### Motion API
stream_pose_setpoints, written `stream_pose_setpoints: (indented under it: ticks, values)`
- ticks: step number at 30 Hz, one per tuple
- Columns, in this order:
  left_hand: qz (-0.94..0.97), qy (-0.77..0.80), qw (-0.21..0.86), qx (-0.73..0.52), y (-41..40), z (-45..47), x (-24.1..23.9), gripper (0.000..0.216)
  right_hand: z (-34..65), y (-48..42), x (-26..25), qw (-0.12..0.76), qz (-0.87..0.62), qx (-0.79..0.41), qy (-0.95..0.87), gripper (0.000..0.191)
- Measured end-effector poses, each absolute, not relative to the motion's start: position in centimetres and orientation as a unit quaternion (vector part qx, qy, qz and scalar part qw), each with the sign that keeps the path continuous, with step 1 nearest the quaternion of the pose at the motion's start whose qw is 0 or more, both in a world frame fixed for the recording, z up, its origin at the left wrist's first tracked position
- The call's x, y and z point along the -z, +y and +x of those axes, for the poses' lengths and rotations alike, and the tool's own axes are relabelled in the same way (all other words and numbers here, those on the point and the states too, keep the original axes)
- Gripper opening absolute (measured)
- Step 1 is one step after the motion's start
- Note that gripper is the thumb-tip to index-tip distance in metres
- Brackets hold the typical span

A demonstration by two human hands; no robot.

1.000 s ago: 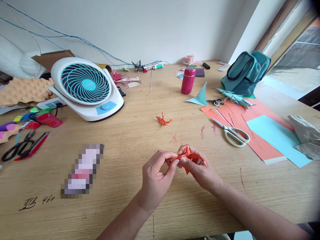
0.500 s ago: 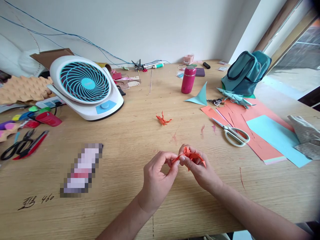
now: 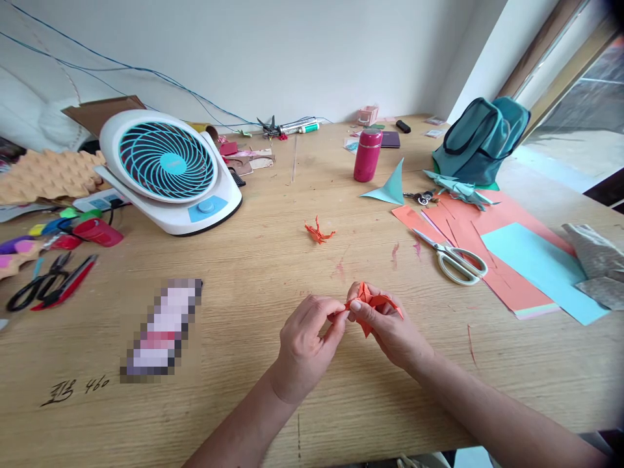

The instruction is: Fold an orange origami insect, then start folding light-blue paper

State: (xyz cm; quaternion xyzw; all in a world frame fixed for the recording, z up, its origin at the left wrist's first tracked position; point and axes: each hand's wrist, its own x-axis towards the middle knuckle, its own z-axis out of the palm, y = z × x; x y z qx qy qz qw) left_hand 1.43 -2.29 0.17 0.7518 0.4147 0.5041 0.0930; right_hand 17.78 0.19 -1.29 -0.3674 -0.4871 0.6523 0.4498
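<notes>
At the table, folded orange paper, left grip pinching one end, right grip clasping its middle

1 white fan stands left of 1 pink bottle.

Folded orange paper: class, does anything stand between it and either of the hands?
Nothing visible does. The left hand pinches one end of the folded orange paper, and the right hand grips its body directly. The small orange paper piece lies farther back on the table, out of the way.
</notes>
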Motion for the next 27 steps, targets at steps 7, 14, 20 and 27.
stream_pose_setpoints:
  ticks: [7,14,20,27]
  values:
    - [0.756,0.398,0.118,-0.505,-1.91,1.15,-0.31,0.02,17.82,0.14,1.43,0.46,-0.351,-0.68,-0.451,0.033]
    - [0.745,0.403,0.143,-0.512,-1.86,1.31,-0.31,0.018,17.77,0.1,1.4,0.455,-0.341,-0.686,-0.453,0.035]
    - [0.75,0.397,0.138,-0.51,-1.96,1.41,-0.1,0.02,17.54,0.02,1.31,0.456,-0.341,-0.69,-0.446,0.035]
    - [0.789,0.372,0.036,-0.487,-1.86,0.94,-0.03,0.024,17.11,-0.1,1.1,0.454,-0.361,-0.701,-0.415,0.039]
